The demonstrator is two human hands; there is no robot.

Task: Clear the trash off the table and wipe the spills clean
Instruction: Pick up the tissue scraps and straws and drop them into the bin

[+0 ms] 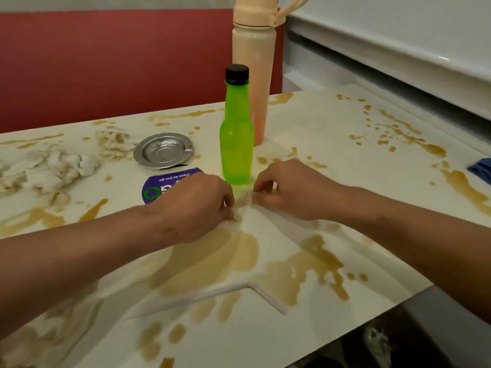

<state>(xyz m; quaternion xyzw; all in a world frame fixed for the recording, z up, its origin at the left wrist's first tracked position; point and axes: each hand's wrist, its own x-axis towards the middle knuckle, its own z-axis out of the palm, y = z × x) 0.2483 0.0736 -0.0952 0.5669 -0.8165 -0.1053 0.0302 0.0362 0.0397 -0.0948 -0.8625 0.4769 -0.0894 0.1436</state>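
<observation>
White napkin (249, 229) between both hands' pinching fingers (261, 193)

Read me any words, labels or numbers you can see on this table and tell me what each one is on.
"Clean as you go": white print on the purple round sticker, upside down from this view.
Larger letters on the same sticker: partly hidden by the left hand, unreadable.
Green bottle, beige flask, metal ashtray: no text visible.

Red padded bench back (111, 62) behind pale table (332, 120); white ledge (398, 49), perhaps a windowsill.
</observation>
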